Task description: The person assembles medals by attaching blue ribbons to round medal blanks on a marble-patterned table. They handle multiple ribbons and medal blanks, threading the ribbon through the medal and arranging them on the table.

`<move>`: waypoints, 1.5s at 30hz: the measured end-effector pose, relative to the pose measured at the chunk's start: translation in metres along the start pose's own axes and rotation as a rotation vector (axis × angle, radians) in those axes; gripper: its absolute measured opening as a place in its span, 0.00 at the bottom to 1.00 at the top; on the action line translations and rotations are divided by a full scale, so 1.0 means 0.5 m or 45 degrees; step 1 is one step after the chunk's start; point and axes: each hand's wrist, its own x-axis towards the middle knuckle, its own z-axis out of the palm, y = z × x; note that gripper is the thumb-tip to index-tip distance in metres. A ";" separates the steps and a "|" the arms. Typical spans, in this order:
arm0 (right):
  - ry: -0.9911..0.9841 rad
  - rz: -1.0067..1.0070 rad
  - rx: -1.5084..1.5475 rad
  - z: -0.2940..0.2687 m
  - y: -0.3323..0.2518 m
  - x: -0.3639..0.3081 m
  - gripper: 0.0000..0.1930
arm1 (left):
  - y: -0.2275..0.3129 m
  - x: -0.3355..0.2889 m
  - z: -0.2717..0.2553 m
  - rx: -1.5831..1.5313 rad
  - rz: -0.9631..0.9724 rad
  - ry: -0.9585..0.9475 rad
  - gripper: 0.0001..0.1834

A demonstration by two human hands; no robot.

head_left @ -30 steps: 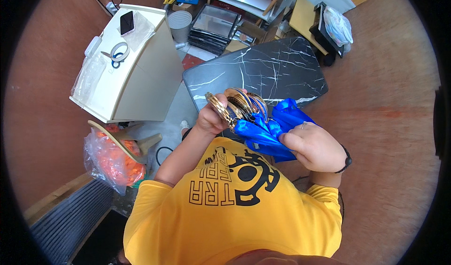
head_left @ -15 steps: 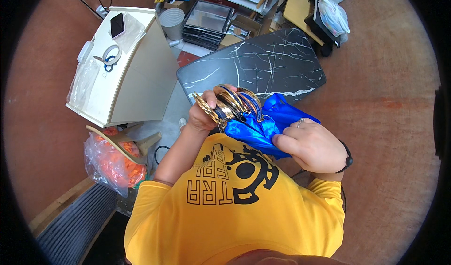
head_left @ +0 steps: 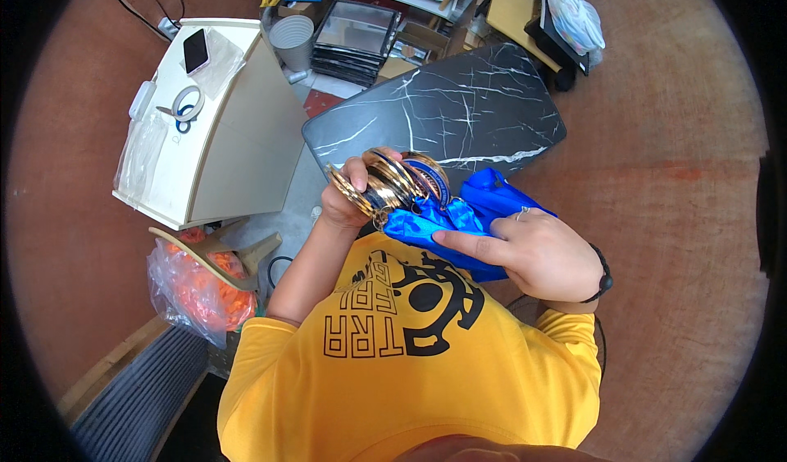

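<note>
A stack of gold medals [head_left: 391, 186], some with dark blue faces, is gripped in my left hand [head_left: 344, 198] in front of my chest. The fingers and thumb wrap round the discs' edges. Bright blue ribbons [head_left: 434, 224] hang bunched from the medals toward the right. Over the ribbons lies my right hand [head_left: 548, 253], its index finger stretched along them toward the medals. Its other fingers are curled on the blue fabric and partly hidden. A ring and a dark bracelet show on that hand.
Ahead stands a low table with a black marble-patterned top [head_left: 443, 105]. To the left, a white cabinet [head_left: 246, 134] carries a phone [head_left: 196, 52], scissors and a tape roll [head_left: 188, 102]. Below it are a stool [head_left: 205, 257] and a plastic bag [head_left: 197, 286] of orange items.
My right index finger has straightened and reached left along the ribbons toward the medals. My left hand still holds the stack, shifted slightly left in the picture.
</note>
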 end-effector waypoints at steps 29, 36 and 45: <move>-0.047 0.345 0.084 0.077 0.102 0.087 0.31 | -0.013 -0.080 -0.036 -0.179 -0.340 1.083 0.41; -0.141 0.334 0.140 0.196 0.210 0.175 0.22 | -0.031 -0.136 -0.111 -0.108 -0.211 1.343 0.40; -0.245 0.227 0.180 0.282 0.226 0.255 0.11 | 0.012 -0.192 -0.093 -0.058 -0.152 1.609 0.36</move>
